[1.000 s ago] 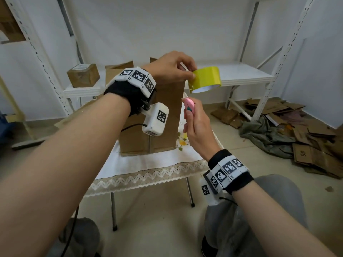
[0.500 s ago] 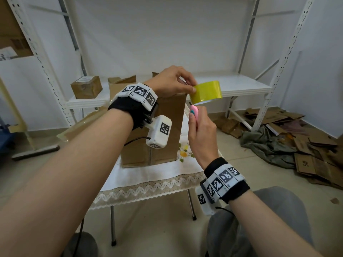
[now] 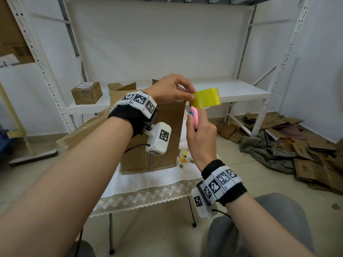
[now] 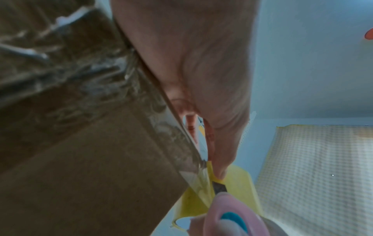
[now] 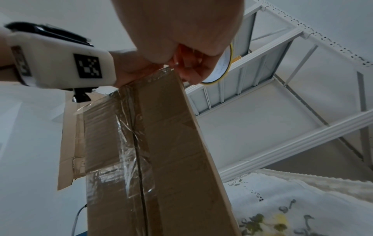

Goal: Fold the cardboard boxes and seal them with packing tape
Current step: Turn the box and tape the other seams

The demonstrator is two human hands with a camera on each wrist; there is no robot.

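Observation:
A tall cardboard box [image 3: 163, 130] stands on the small table, its seam covered with clear tape [image 5: 129, 143]. At the box's top right corner my left hand [image 3: 191, 95] pinches a yellow tape roll [image 3: 207, 98]. My right hand [image 3: 193, 121] grips a pink cutter [image 3: 194, 115] with a teal slider, just under the roll. In the left wrist view the cutter's blade [image 4: 220, 187] meets the yellow tape [image 4: 240, 183] next to my thumb [image 4: 218, 167]. The right wrist view shows the roll [image 5: 223, 70] behind my left hand's fingers [image 5: 193, 70].
The table carries a white lace-edged cloth [image 3: 148, 184]. Behind it stands a white metal shelf [image 3: 241, 89] with a small sealed box [image 3: 86, 92] and opened cardboard [image 3: 121, 88]. Flattened cardboard [image 3: 311, 156] and a grey cloth [image 3: 267, 151] lie on the floor at right.
My right hand has brought the cutter up against the underside of the tape roll. The left hand keeps its pinch at the box's top corner. The head view has tilted slightly upward.

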